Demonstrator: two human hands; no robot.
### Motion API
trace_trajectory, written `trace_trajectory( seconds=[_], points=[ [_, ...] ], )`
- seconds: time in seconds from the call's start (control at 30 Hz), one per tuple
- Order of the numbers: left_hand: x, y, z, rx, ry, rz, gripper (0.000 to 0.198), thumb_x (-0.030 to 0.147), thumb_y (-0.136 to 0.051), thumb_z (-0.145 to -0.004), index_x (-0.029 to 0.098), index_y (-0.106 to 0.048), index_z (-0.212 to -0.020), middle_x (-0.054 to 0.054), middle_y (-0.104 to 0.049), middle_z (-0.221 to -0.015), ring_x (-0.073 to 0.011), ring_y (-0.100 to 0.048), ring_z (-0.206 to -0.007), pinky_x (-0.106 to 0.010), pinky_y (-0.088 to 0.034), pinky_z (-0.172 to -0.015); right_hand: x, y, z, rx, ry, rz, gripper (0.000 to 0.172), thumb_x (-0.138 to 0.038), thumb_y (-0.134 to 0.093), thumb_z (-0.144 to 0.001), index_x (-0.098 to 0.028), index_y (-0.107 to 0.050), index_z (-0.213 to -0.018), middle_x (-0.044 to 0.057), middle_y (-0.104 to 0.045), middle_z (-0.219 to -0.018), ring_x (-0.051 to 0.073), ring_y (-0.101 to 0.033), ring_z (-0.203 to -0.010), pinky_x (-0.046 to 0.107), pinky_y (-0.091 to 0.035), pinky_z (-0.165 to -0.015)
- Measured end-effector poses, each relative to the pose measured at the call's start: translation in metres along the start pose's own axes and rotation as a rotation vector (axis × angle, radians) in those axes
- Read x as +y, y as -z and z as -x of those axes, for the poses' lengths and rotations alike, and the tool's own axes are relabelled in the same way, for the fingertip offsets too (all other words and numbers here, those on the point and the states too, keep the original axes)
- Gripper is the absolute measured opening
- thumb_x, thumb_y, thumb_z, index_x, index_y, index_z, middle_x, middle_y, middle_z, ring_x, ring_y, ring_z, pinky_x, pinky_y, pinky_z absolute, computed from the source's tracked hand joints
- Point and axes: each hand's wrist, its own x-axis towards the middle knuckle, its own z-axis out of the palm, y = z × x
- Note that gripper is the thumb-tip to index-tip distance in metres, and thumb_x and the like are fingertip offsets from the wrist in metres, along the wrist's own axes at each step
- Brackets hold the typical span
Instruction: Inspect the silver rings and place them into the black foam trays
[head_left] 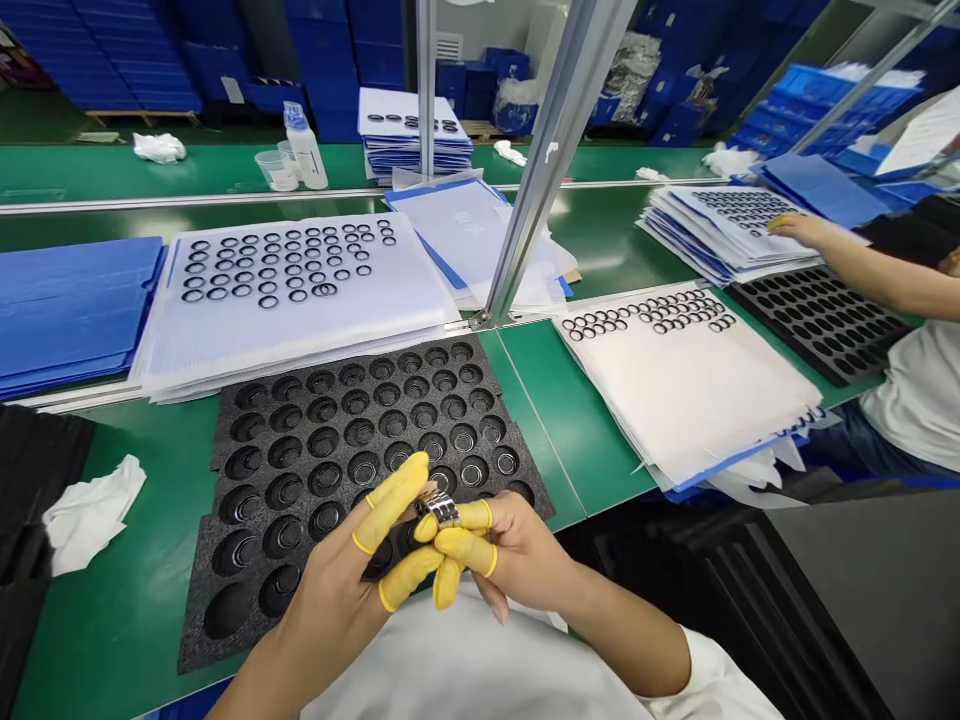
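My left hand [345, 570] and my right hand [517, 548], both wearing yellow finger cots, meet over the near side of a black foam tray [196, 600]. Between their fingertips is a small shiny dark metal ring [442, 508], gripped from both sides. Fingers partly hide it, so whether it is one ring or several stacked I cannot tell. Round pockets fill the tray, and most visible ones contain dark ring-shaped parts. The near-left corner pocket [229, 610] looks bare. Beyond the tray, rows of black rings [292, 268] lie on a stack of white sheets [375, 300].
A metal post [536, 160] rises behind the tray. Left are blue sheets [75, 300] and a crumpled white cloth [94, 515]. Another ring-covered sheet stack [697, 390] lies right, near a co-worker's hand [802, 230]. A white bottle [306, 155] stands at the back.
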Motion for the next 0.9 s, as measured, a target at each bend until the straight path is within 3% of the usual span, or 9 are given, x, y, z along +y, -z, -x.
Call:
trace_trajectory(
  seconds=[0.1,0.23,0.33,0.43,0.63,0.73,0.8,0.9],
  points=[
    [0.000,-0.003,0.007,0.038,0.088,0.106,0.057,0.033,-0.065,-0.097,0.034,-0.048,-0.151,-0.006,-0.074,-0.130,-0.0167,-0.076,-0.106,-0.024,-0.060,-0.095,0.004,-0.004,0.002,0.063,0.134,0.149,0.053,-0.061,-0.059,-0.094,-0.015,-0.078,-0.112,0.004,-0.075,-0.073,0.004,-0.053,-0.037,0.013,-0.040,-0.034],
    [0.006,-0.007,0.008,0.141,0.149,0.186,0.054,0.034,-0.074,-0.090,0.035,-0.059,-0.142,-0.002,-0.081,-0.114,-0.0163,-0.080,-0.090,-0.022,-0.064,-0.085,0.015,-0.008,-0.001,0.110,0.386,0.371,0.051,-0.058,-0.051,-0.101,-0.017,-0.078,-0.113,0.000,-0.067,-0.057,0.007,-0.056,-0.042,0.015,-0.050,-0.045],
    [0.011,-0.009,0.006,0.191,0.210,0.195,0.053,0.032,-0.079,-0.086,0.034,-0.064,-0.137,-0.002,-0.082,-0.110,-0.0174,-0.080,-0.087,-0.023,-0.065,-0.081,0.025,-0.008,-0.004,0.155,0.554,0.528,0.046,-0.050,-0.048,-0.105,-0.017,-0.077,-0.115,-0.002,-0.063,-0.050,0.009,-0.058,-0.045,0.016,-0.050,-0.050],
    [0.014,-0.008,0.005,0.206,0.228,0.191,0.053,0.031,-0.082,-0.083,0.032,-0.068,-0.134,-0.003,-0.082,-0.105,-0.0191,-0.079,-0.087,-0.025,-0.066,-0.081,0.033,-0.005,-0.007,0.165,0.618,0.631,0.046,-0.048,-0.044,-0.106,-0.019,-0.079,-0.102,0.000,-0.065,-0.053,0.010,-0.060,-0.048,0.018,-0.049,-0.050],
    [0.012,-0.009,0.008,0.158,0.148,0.245,0.053,0.020,-0.079,-0.085,0.034,-0.067,-0.135,-0.003,-0.077,-0.124,-0.0207,-0.077,-0.105,-0.028,-0.063,-0.094,0.025,-0.001,-0.003,0.148,0.493,0.619,0.042,-0.055,-0.062,-0.096,-0.019,-0.079,-0.082,0.005,-0.073,-0.067,0.013,-0.063,-0.056,0.022,-0.052,-0.057],
    [0.011,-0.008,0.010,0.137,0.130,0.250,0.057,0.017,-0.078,-0.085,0.034,-0.063,-0.138,-0.004,-0.074,-0.131,-0.0220,-0.075,-0.112,-0.027,-0.063,-0.095,0.009,-0.002,0.004,-0.020,0.228,0.383,0.046,-0.061,-0.072,-0.085,-0.017,-0.079,-0.098,0.004,-0.074,-0.069,0.012,-0.065,-0.054,0.022,-0.054,-0.058],
    [0.012,-0.006,0.010,0.141,0.135,0.231,0.057,0.017,-0.077,-0.086,0.035,-0.063,-0.139,-0.003,-0.074,-0.131,-0.0210,-0.075,-0.112,-0.025,-0.063,-0.094,0.000,-0.004,0.008,-0.158,0.047,0.154,0.062,-0.065,-0.075,-0.080,-0.015,-0.073,-0.118,0.004,-0.075,-0.074,0.010,-0.064,-0.048,0.020,-0.052,-0.054],
    [0.015,-0.005,0.007,0.133,0.133,0.188,0.057,0.017,-0.077,-0.087,0.035,-0.063,-0.138,-0.001,-0.077,-0.124,-0.0181,-0.077,-0.107,-0.022,-0.063,-0.092,-0.007,-0.005,0.009,-0.206,-0.108,-0.095,0.072,-0.067,-0.072,-0.081,-0.013,-0.067,-0.128,0.005,-0.077,-0.078,0.006,-0.058,-0.038,0.015,-0.042,-0.043]
  ],
)
